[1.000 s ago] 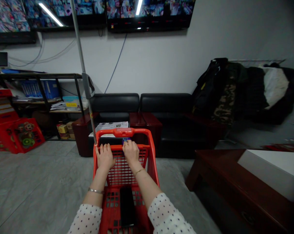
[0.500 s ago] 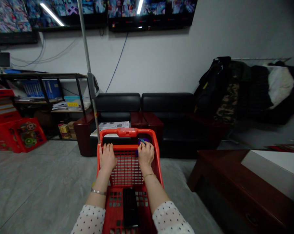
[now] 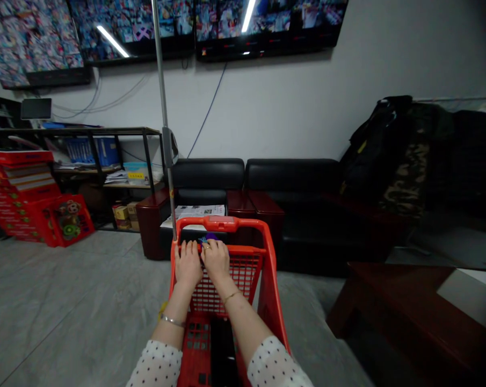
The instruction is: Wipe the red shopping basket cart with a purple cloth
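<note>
A red plastic shopping cart [image 3: 273,279] with a grid basket is right in front of me. My left hand [image 3: 188,264] rests with its fingers curled over the left end of the cart's crossbar. Close beside it, my right hand [image 3: 216,260] is closed at the same bar, holding thin blue strands [image 3: 203,240]. A small purple thing [image 3: 211,236] shows just behind the right fingers; its kind cannot be made out. On the cart's floor, between my forearms, lies a dark oblong object [image 3: 222,349]. A metal pole [image 3: 162,80] rises from the cart's left corner.
Black armchairs [image 3: 291,174] with wooden arms stand ahead, newspapers [image 3: 198,210] on the left one. Red boxes [image 3: 25,199] are stacked left by a shelf [image 3: 124,130]. A wooden table [image 3: 399,285] is near on the right. Coats [image 3: 406,161] hang behind it.
My right hand has slid left along the crossbar, bringing the purple thing and strands close to my left hand. The view has turned slightly left.
</note>
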Demonstrator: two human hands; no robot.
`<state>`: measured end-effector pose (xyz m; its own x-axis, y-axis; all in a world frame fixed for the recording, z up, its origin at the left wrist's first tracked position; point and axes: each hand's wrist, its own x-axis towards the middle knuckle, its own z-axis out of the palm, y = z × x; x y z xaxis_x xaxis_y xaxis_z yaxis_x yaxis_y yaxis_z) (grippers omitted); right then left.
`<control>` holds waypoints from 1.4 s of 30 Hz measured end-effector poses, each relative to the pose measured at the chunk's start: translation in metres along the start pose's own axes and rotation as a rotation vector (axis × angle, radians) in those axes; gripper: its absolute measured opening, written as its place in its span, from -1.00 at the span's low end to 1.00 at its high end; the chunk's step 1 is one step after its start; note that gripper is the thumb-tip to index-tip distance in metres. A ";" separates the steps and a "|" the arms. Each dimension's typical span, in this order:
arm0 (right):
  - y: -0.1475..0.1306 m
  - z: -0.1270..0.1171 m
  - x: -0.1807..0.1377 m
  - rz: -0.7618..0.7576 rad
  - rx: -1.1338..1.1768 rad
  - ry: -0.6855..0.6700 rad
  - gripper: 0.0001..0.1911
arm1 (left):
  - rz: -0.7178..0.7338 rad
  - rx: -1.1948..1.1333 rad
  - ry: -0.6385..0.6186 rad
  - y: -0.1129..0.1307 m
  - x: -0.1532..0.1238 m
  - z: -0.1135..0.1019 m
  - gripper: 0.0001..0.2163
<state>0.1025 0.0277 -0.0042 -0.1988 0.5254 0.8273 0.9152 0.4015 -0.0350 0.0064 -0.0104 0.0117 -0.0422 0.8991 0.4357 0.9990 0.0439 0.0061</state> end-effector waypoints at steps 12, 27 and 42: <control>0.041 -0.013 -0.014 0.165 -0.028 0.086 -0.80 | 0.025 -0.009 -0.064 0.006 0.002 0.001 -0.34; 0.081 -0.030 -0.018 0.158 -0.093 -0.016 -0.79 | 0.041 -0.016 -0.020 0.004 0.002 0.004 -0.34; 0.040 -0.019 -0.006 0.014 -0.072 -0.120 -0.77 | 0.019 -0.006 -0.034 0.001 0.002 0.002 -0.37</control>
<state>0.1469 0.0260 0.0004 -0.2228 0.6179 0.7540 0.9400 0.3413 -0.0020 0.0069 -0.0080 0.0104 -0.0236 0.9139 0.4052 0.9997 0.0243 0.0035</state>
